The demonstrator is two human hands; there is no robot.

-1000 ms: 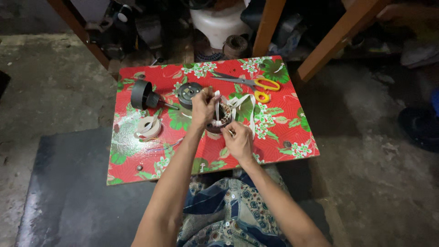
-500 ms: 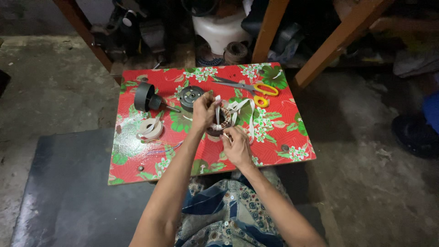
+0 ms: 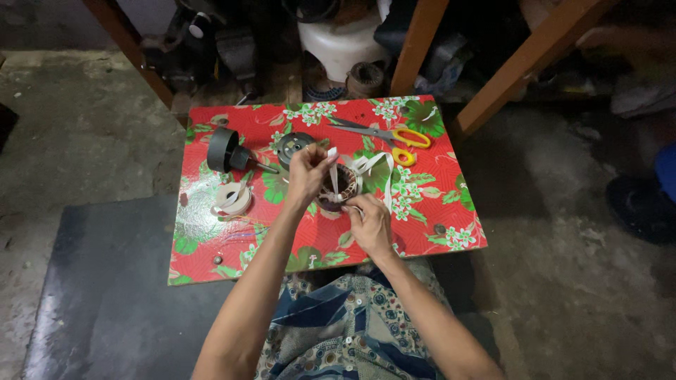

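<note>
A round motor stator (image 3: 339, 187) with copper-brown windings sits in the middle of a low table with a red flowered cover (image 3: 436, 204). My left hand (image 3: 306, 172) pinches a white tape strip (image 3: 333, 176) and holds it upright over the stator. My right hand (image 3: 368, 224) rests at the stator's near edge, fingers closed on the same tape's lower part. More white tape loops (image 3: 374, 169) lie to the right of the stator.
A black rotor with a shaft (image 3: 229, 151), a round metal cover (image 3: 294, 146) and a white tape roll (image 3: 232, 199) lie on the left half. Yellow-handled scissors (image 3: 391, 134) lie at the back. Wooden legs (image 3: 417, 42) and clutter stand behind the table; a dark mat (image 3: 98, 295) lies left.
The hands stay on the stator and the tape; the left hand has shifted slightly with the strip. The view has drifted a little.
</note>
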